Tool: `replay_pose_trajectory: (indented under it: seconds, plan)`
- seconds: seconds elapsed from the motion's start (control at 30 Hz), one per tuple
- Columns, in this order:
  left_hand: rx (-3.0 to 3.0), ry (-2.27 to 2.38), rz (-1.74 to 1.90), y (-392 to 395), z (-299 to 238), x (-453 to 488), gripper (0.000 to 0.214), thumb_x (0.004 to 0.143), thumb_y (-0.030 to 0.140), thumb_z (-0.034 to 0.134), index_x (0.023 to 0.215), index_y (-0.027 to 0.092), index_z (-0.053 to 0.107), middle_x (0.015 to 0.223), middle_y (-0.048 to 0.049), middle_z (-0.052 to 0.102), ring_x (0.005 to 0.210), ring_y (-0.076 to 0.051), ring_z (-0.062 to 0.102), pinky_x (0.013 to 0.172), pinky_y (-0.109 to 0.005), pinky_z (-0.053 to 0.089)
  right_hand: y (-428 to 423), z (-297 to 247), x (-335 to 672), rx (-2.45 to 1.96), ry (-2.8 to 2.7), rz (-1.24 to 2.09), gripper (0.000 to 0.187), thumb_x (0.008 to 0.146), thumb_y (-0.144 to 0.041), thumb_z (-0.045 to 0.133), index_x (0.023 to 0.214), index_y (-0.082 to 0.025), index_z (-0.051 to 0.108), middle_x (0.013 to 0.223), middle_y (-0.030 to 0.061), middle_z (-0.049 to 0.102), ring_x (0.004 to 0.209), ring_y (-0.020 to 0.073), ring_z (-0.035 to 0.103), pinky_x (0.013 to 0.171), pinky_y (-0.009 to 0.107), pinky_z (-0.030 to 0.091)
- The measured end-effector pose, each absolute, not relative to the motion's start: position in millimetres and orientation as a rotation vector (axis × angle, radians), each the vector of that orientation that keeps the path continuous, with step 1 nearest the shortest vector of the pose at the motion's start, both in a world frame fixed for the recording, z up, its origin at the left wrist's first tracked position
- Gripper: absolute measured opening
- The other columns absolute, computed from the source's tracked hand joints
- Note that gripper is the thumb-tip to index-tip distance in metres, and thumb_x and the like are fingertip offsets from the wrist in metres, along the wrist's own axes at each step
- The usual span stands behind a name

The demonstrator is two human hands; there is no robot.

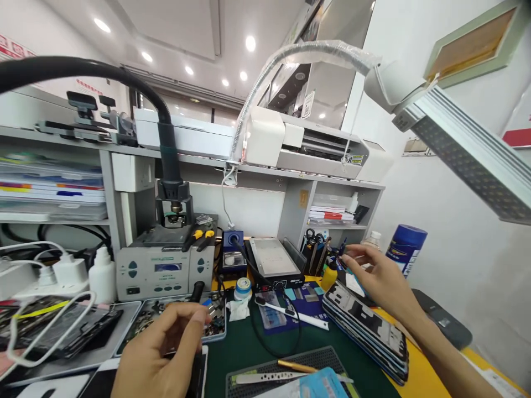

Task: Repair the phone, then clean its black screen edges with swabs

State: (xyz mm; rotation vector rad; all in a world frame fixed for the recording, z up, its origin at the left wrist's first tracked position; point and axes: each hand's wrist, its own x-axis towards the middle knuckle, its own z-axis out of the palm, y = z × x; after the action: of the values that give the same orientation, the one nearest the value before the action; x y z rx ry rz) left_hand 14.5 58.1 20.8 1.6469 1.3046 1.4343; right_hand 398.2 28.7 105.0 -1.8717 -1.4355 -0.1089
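My left hand (161, 351) is in front of a shallow parts tray (226, 326), its thumb and forefinger pinched together. A small blue and pale piece (208, 304) shows at those fingertips, but I cannot tell whether it is held or lies in the tray behind. To the right, my right hand (379, 276) reaches past a stack of phone frames (367, 326). Its fingers close on a slim, dark-blue upright tool (342, 246), whose lower end is hidden. A yellow bottle (329, 276) and a black tool holder (314, 251) stand just left of these fingers.
A green mat (232, 354) bears a white brush (307, 319), a perforated pad (332, 356) and a gold-coloured tool (296, 366). Behind are a soldering station (153, 273), yellow-handled pliers (199, 239) and a flat heating plate (271, 257). A lamp (473, 149) hangs at upper right.
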Motion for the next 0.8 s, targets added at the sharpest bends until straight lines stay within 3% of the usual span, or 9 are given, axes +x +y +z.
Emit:
replay_pose_trajectory:
  seconds: [0.13, 0.3, 0.43, 0.63, 0.8]
  plan:
    - [1.478, 1.311, 1.446, 63.1, 24.6, 11.0, 0.050, 0.086, 0.072, 0.055, 0.092, 0.023, 0.064, 0.068, 0.0011, 0.067, 0.057, -0.018, 0.060, 0.053, -0.026, 0.049, 16.8, 95.4, 341.5, -1.666, -1.597, 0.130, 0.031, 0.101, -0.046, 0.056, 0.113, -0.020, 0.067, 0.078, 0.0024, 0.073, 0.067, 0.0174, 0.069, 0.062, 0.030, 0.059]
    - [1.478, 1.334, 1.451, 59.1, 31.0, 14.8, 0.048, 0.089, 0.069, 0.054, 0.072, 0.023, 0.055, 0.051, 0.0064, 0.045, 0.050, -0.015, 0.044, 0.051, -0.024, 0.038, 25.0, 61.0, 304.6, -1.571, -1.719, 0.259, 0.029, 0.104, -0.042, 0.055, 0.096, -0.017, 0.068, 0.070, -0.0037, 0.065, 0.055, 0.0118, 0.062, 0.051, 0.025, 0.052]
    - [1.567, 1.356, 1.445, 56.8, 33.2, 16.0, 0.047, 0.089, 0.065, 0.056, 0.070, 0.022, 0.056, 0.056, 0.0058, 0.047, 0.053, -0.014, 0.045, 0.054, -0.025, 0.039, 29.4, 31.8, 313.9, -1.594, -1.733, 0.227, 0.023, 0.102, -0.036, 0.060, 0.095, -0.016, 0.069, 0.083, -0.0008, 0.070, 0.066, 0.0130, 0.066, 0.062, 0.028, 0.057]
    - [1.757, 1.365, 1.289, 62.5, 28.2, 14.8, 0.045, 0.088, 0.062, 0.058, 0.105, 0.021, 0.067, 0.072, 0.0001, 0.067, 0.063, -0.021, 0.059, 0.060, -0.030, 0.047, 37.1, 19.0, 342.5, -1.662, -1.721, 0.225, 0.019, 0.101, -0.033, 0.063, 0.111, -0.018, 0.068, 0.109, 0.0049, 0.072, 0.085, 0.0184, 0.071, 0.074, 0.035, 0.061]
    - [1.843, 1.427, 1.299, 53.9, 30.4, 17.1, 0.036, 0.089, 0.056, 0.059, 0.096, 0.022, 0.070, 0.076, -0.0006, 0.070, 0.068, -0.021, 0.063, 0.064, -0.029, 0.046, 42.0, 21.6, 352.5, -1.698, -1.725, 0.231, 0.021, 0.101, -0.033, 0.063, 0.116, -0.019, 0.068, 0.115, 0.0059, 0.071, 0.091, 0.0204, 0.071, 0.078, 0.037, 0.061]
